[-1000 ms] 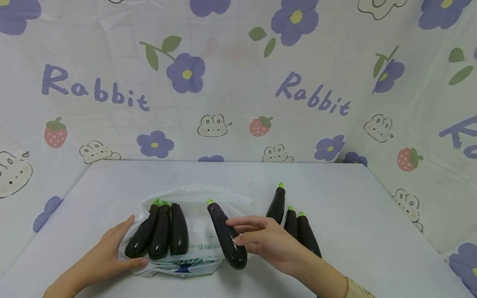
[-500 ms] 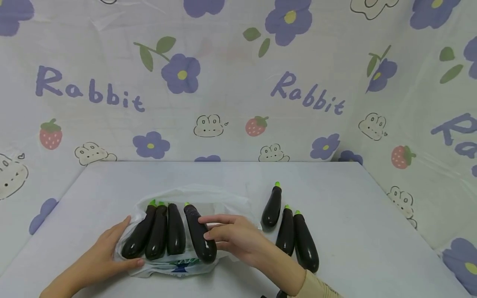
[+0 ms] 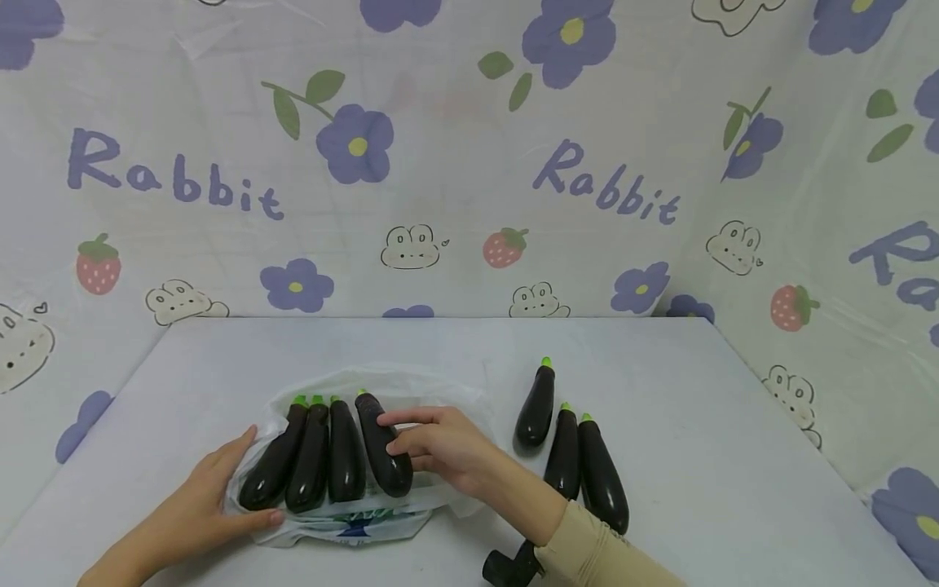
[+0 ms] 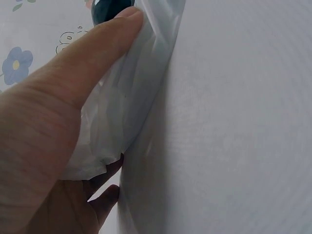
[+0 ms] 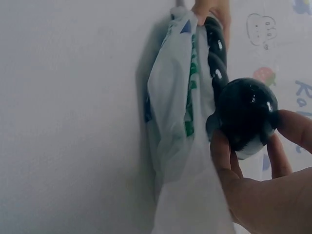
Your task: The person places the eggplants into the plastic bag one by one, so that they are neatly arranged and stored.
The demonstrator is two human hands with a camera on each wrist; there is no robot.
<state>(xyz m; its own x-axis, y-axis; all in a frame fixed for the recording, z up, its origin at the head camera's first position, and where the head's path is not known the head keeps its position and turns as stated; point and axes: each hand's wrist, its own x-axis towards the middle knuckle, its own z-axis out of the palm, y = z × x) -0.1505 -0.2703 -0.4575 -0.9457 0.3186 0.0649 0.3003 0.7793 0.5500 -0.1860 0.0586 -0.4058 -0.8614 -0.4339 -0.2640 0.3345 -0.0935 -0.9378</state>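
Note:
In the head view a white plastic bag (image 3: 392, 528) lies flat with several dark eggplants (image 3: 346, 456) side by side on it, green stem ends facing away. My left hand (image 3: 201, 493) holds the bag's left edge, thumb at the front; in the left wrist view the thumb (image 4: 97, 53) lies over the film and the fingers show below it. My right hand (image 3: 443, 448) grips another eggplant (image 3: 383, 448) at the right of the row, tilted, over the bag. The right wrist view shows its round end (image 5: 246, 109) between thumb and fingers, raised beside the others.
To the right, loose eggplants (image 3: 535, 412) lie on the white table (image 3: 704, 456), partly behind the right forearm. A black object (image 3: 506, 567) shows under the right sleeve at the front. A patterned cloth (image 3: 455, 163) hangs behind the table.
My right hand has carried its eggplant leftward from the bag's right side to close beside the row, then slightly farther away from me. My left hand keeps its place at the bag.

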